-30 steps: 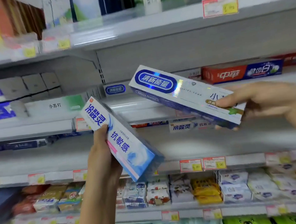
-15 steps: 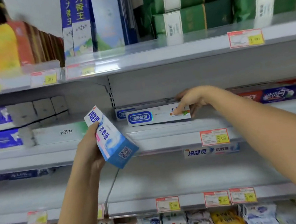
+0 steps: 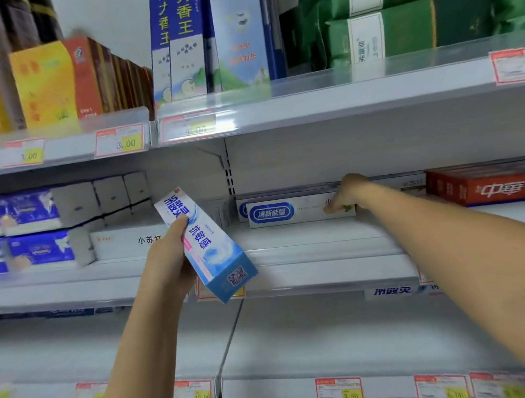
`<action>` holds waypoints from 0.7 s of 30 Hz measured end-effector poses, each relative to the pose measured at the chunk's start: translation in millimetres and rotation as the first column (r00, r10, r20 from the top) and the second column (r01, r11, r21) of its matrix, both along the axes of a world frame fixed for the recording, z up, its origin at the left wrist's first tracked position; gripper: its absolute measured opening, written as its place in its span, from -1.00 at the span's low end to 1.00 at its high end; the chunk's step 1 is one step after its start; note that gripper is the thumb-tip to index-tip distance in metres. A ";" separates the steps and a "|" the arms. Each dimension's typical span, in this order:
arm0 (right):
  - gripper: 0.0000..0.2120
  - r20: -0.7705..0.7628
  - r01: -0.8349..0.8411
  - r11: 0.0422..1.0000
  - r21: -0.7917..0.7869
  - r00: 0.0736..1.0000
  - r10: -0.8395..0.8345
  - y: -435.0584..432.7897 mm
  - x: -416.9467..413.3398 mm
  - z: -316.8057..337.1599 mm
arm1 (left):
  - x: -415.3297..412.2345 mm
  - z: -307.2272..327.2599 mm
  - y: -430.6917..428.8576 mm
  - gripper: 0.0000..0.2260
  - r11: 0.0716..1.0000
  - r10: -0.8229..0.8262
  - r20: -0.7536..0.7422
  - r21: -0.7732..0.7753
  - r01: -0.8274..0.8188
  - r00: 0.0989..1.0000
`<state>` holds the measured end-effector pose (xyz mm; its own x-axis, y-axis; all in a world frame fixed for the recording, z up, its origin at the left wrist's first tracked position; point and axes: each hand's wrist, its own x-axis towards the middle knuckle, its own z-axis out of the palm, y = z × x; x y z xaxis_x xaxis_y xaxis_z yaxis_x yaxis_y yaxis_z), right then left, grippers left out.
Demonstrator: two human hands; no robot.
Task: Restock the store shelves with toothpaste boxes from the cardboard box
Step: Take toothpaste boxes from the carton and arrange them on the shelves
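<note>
At the far left of the middle shelf (image 3: 308,242) we see stacked blue-and-white toothpaste boxes (image 3: 15,234), then a white box (image 3: 129,242) lying flat beside them. Just right of these, nearer to us, our left hand (image 3: 168,267) is wrapped around a light-blue toothpaste box (image 3: 208,246), thumb on its printed face and fingers behind; its long axis tilts, upper end leaning far and left, QR-coded end pointing down toward the shelf's front edge. This box hangs in the air in front of the shelf, touching nothing but the hand.

Further right, past the upright shelf bracket, our right hand (image 3: 345,193) lies on the right end of a white toothpaste box with a blue oval label (image 3: 291,211). That box lies flat on the shelf, long axis running left to right, set far back against another like it. The fingers curl over its end; whether they grip it or only press it we cannot tell. To the right sits a stack of red toothpaste boxes (image 3: 480,189).

The left hand is the nearer one to the open room: a broad bare strip of shelf runs in front of the white box, from the bracket rightward. We judge the blue box must turn level, long axis along the shelf, to go in there. The cardboard box is not in view.
</note>
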<state>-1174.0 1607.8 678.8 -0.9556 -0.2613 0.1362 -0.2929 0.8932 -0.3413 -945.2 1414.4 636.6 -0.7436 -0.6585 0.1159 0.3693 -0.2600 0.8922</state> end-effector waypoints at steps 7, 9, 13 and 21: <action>-0.30 0.038 -0.024 0.991 -0.130 0.999 0.030 -15.0 -3.1 -5.2 | -7.6 -3.3 -2.8 -0.82 0.999 0.034 0.051 -0.001 -0.034 0.998; -0.30 0.038 -0.031 0.992 -0.119 0.999 0.036 -18.9 -4.1 -5.8 | -8.6 -4.0 -3.6 -0.81 0.999 0.039 0.056 0.001 -0.039 0.998; -0.32 0.027 -0.040 0.991 -0.126 0.999 0.043 -24.3 -6.2 -8.2 | -8.9 -5.2 -4.6 -0.81 0.999 0.042 0.062 -0.010 -0.041 0.997; -0.35 0.037 -0.021 0.975 -0.223 0.999 0.030 -22.6 -9.6 -11.0 | -12.2 -6.5 -2.1 -0.80 0.996 0.081 0.094 -0.043 -0.077 0.992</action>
<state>-1183.6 1585.3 667.8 -0.9548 -0.2531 0.1558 -0.2968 0.7860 -0.5423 -957.4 1412.2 630.1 -0.6986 -0.7118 0.0736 0.2999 -0.1978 0.9332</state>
